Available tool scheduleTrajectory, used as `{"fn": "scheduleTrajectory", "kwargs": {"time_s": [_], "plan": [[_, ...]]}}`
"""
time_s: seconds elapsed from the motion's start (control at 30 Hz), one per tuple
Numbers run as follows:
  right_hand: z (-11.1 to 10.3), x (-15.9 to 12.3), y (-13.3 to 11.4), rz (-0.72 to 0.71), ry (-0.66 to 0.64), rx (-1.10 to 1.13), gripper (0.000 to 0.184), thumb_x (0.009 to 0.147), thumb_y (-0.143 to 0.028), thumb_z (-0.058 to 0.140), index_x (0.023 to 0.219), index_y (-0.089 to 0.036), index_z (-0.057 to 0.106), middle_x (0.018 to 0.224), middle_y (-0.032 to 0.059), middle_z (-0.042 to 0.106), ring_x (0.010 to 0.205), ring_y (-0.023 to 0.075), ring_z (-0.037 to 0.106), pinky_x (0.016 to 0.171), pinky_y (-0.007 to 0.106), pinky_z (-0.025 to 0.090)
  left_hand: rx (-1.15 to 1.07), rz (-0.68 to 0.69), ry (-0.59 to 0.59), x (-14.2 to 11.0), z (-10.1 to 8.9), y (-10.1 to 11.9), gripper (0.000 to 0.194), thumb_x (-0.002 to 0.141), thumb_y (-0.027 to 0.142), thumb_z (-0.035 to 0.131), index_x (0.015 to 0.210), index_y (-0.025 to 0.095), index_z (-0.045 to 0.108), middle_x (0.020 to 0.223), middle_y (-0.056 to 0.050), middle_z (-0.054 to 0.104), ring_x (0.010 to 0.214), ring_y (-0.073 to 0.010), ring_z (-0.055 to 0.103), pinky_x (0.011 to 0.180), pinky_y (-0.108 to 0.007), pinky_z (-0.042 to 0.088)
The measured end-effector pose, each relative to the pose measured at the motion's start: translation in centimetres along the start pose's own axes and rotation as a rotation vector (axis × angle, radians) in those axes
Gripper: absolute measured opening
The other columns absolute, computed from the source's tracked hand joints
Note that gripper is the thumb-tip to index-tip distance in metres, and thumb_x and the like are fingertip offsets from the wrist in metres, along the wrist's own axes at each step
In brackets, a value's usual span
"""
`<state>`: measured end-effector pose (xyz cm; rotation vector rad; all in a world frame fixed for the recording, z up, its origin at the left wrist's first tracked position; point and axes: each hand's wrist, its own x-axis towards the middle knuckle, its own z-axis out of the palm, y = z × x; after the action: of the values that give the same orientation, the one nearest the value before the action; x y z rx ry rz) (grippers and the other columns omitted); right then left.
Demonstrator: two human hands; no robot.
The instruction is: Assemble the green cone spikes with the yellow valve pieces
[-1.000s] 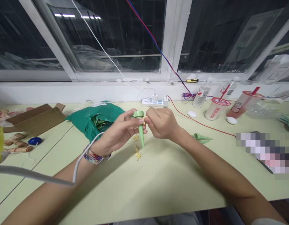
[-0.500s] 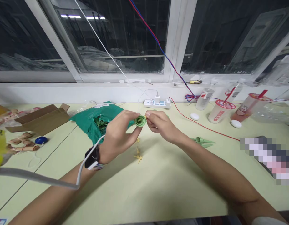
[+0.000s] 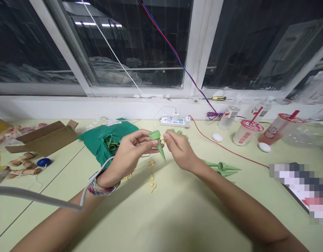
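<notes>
The left hand (image 3: 130,155) is pinching a green plastic spike (image 3: 158,144) in a narrow grip between thumb and fingertips, holding it up over the table (image 3: 177,217) with its point slanting down. The right hand (image 3: 180,150) is working right at the spike's wide top, its fingers (image 3: 169,137) drawn tightly together. Are they gripping a small yellow piece (image 3: 162,139)? It's too small to be sure! The job looks like fitting yellow pieces into spikes, and this one seems to be calling for careful lining up at the open end. Loose yellow bits (image 3: 151,185) are lying below, other green spikes (image 3: 224,166) are resting to the right, and a green plastic bag (image 3: 107,140) is sitting to the left.
</notes>
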<state>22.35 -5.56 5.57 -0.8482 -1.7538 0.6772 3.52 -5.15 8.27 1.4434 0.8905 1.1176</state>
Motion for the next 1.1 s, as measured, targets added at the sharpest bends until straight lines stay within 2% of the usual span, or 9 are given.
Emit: {"fn": "scheduleTrajectory", "kwargs": {"time_s": [0.17, 0.43, 0.57, 0.67, 0.77, 0.83, 0.9, 1.0, 1.1], "plan": [[-0.1, -0.1, -0.2, -0.093, -0.015, -0.152, 0.031, 0.109, -0.032, 0.037, 0.079, -0.024, 0.036, 0.071, -0.0026, 0.05, 0.064, 0.0143, 0.045, 0.063, 0.028, 0.03, -0.111, -0.103, -0.049, -0.2, 0.2, 0.3, 0.029, 0.073, 0.034, 0.092, 0.085, 0.017, 0.071, 0.082, -0.004, 0.075, 0.081, -0.0189, 0.076, 0.079, -0.03, 0.067], [0.4, -0.4, -1.6, -0.022, -0.022, -0.1, 0.033, 0.11, -0.034, 0.036, 0.078, -0.024, 0.037, 0.068, -0.0034, 0.045, 0.062, 0.0146, 0.042, 0.064, 0.029, 0.03, 0.034, 0.075, 0.029, -0.5, -0.5, 0.2, 0.028, 0.074, 0.035, 0.091, 0.084, 0.019, 0.071, 0.075, -0.003, 0.073, 0.071, -0.0209, 0.074, 0.076, -0.042, 0.068], [0.5, -0.2, -1.7, -0.011, -0.008, -0.082, 0.033, 0.11, -0.034, 0.035, 0.078, -0.023, 0.036, 0.069, -0.0039, 0.046, 0.062, 0.0138, 0.042, 0.063, 0.028, 0.029, 0.106, 0.117, 0.015, -0.1, -1.0, 0.6, 0.027, 0.076, 0.039, 0.089, 0.086, 0.02, 0.072, 0.074, -0.002, 0.071, 0.068, -0.0197, 0.071, 0.072, -0.039, 0.067], [-0.7, 0.4, -2.0, -0.01, -0.066, -0.161, 0.032, 0.108, -0.036, 0.041, 0.08, -0.022, 0.044, 0.071, -0.0031, 0.051, 0.065, 0.0134, 0.046, 0.064, 0.027, 0.031, 0.2, 0.173, 0.002, 0.4, -1.2, 1.0, 0.024, 0.08, 0.04, 0.084, 0.09, 0.021, 0.074, 0.078, -0.004, 0.072, 0.072, -0.0201, 0.07, 0.066, -0.034, 0.062], [-2.4, 0.7, -2.4, 0.012, -0.1, -0.171, 0.018, 0.103, -0.038, 0.054, 0.098, -0.022, 0.059, 0.086, -0.0013, 0.063, 0.067, 0.0125, 0.052, 0.064, 0.026, 0.036, 0.332, 0.182, -0.091, 0.4, -0.9, 1.2, 0.022, 0.089, 0.042, 0.074, 0.093, 0.021, 0.077, 0.08, -0.004, 0.072, 0.074, -0.0196, 0.066, 0.065, -0.032, 0.056], [-3.4, 0.5, -2.6, 0.006, -0.127, -0.121, 0.02, 0.099, -0.037, 0.06, 0.114, -0.023, 0.064, 0.101, 0.0016, 0.067, 0.072, 0.0125, 0.058, 0.065, 0.026, 0.042, 0.399, 0.196, -0.16, 0.2, -0.4, 1.1, 0.023, 0.092, 0.042, 0.07, 0.093, 0.021, 0.078, 0.083, -0.004, 0.071, 0.076, -0.0191, 0.064, 0.067, -0.032, 0.054], [-4.1, 0.0, -2.5, -0.006, -0.152, -0.091, 0.024, 0.097, -0.033, 0.063, 0.119, -0.024, 0.066, 0.113, 0.0043, 0.068, 0.077, 0.0131, 0.062, 0.068, 0.026, 0.047, 0.437, 0.222, -0.198, 0.0, 0.1, 0.7, 0.025, 0.093, 0.043, 0.068, 0.091, 0.02, 0.079, 0.087, -0.005, 0.072, 0.08, -0.0192, 0.064, 0.07, -0.032, 0.054], [-5.0, -1.1, -1.8, 0.029, -0.187, -0.101, 0.023, 0.093, -0.03, 0.067, 0.115, -0.024, 0.068, 0.118, 0.0048, 0.068, 0.081, 0.0138, 0.065, 0.071, 0.027, 0.05, 0.422, 0.199, -0.237, 0.0, 0.7, -0.3, 0.032, 0.094, 0.046, 0.068, 0.11, 0.02, 0.079, 0.095, -0.006, 0.075, 0.085, -0.0206, 0.067, 0.074, -0.033, 0.055], [-6.0, -2.2, -0.3, 0.098, -0.23, -0.178, 0.023, 0.087, -0.03, 0.072, 0.108, -0.023, 0.065, 0.109, 0.0029, 0.068, 0.081, 0.0147, 0.065, 0.073, 0.028, 0.05, 0.42, 0.168, -0.226, 0.2, 0.6, -1.2, 0.047, 0.094, 0.047, 0.068, 0.134, 0.022, 0.067, 0.103, -0.007, 0.077, 0.093, -0.0228, 0.071, 0.082, -0.036, 0.058]]}}
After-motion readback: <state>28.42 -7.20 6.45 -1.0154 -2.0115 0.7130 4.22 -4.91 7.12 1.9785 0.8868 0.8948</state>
